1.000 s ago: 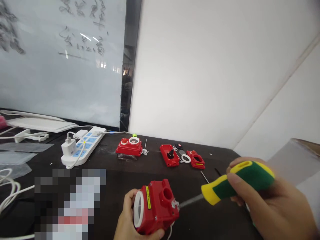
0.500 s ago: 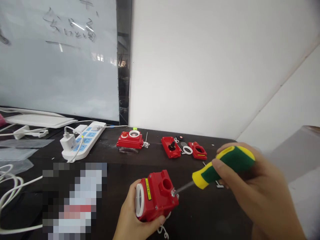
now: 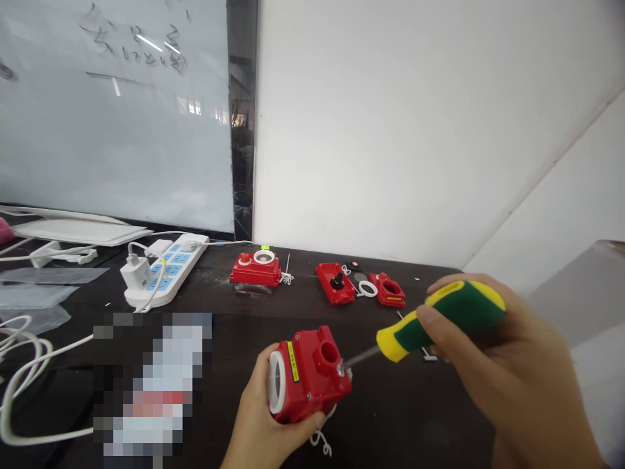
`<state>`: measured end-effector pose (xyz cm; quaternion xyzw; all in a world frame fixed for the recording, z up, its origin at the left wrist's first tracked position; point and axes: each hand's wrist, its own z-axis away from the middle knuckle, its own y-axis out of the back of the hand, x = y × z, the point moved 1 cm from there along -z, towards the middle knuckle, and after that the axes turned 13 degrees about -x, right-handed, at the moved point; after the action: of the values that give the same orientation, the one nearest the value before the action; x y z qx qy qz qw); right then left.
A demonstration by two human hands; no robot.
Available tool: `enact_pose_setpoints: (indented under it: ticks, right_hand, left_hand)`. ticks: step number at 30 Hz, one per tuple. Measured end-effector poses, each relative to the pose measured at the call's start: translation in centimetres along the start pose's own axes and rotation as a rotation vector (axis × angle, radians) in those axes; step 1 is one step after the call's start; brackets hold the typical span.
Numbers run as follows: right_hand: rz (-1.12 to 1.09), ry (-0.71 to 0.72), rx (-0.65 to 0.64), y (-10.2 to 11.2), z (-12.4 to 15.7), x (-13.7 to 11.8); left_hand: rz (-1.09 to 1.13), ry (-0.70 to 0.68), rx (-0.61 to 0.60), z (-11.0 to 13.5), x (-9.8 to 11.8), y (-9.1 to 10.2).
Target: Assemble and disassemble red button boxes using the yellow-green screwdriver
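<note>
My left hand point(image 3: 261, 423) is wrapped round a red plastic switch box point(image 3: 312, 378) with a white ring on its left face and a round hole on top, held just above the dark table point(image 3: 390, 417). My right hand point(image 3: 493, 371) grips the green and yellow handle of a screwdriver point(image 3: 439, 322). Its metal tip rests on a screw at the box's right corner. A thin white string hangs below the box.
Further back lie a closed red box point(image 3: 255, 270) and two open red box halves point(image 3: 361, 286) with a white ring and small parts. A white power strip point(image 3: 163, 270) with a plugged charger sits at left, with white cables point(image 3: 24, 365) and plastic bags. A whiteboard stands behind.
The view has tilted up slightly. The box was raised a little, and the screwdriver tip stays at the box's right corner while my right hand shifted left and up.
</note>
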<state>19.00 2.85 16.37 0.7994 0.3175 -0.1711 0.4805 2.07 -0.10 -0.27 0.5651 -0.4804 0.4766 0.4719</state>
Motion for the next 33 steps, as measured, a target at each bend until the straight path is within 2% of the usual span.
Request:
enact_pose_setpoints:
  ticks: [4,16,19,23,27,30,33]
  right_hand:
    - [0.002,0.035,0.021,0.09,0.0,0.04]
    - [-0.053,0.01,-0.003,-0.07,0.0,-0.06]
    - [-0.102,0.075,0.002,-0.1,0.03,-0.11]
    - [-0.184,0.202,-0.064,0.16,0.14,-0.19]
    - [-0.146,0.189,-0.109,0.42,-0.01,0.01]
    - [-0.063,0.141,-0.065,0.21,-0.13,0.06]
    - [0.027,0.148,0.038,-0.35,0.08,-0.28]
  left_hand:
    - [0.0,-0.016,0.01,-0.01,-0.2,-0.06]
    - [-0.047,-0.029,0.009,0.04,-0.26,-0.01]
    - [-0.047,-0.031,0.007,0.05,-0.13,-0.09]
    - [-0.009,-0.043,0.019,0.07,-0.1,-0.16]
    - [-0.001,-0.021,0.01,0.09,-0.07,-0.1]
    - [-0.028,-0.028,-0.005,0.17,0.22,-0.09]
    - [-0.05,-0.054,-0.011,0.29,0.62,-0.16]
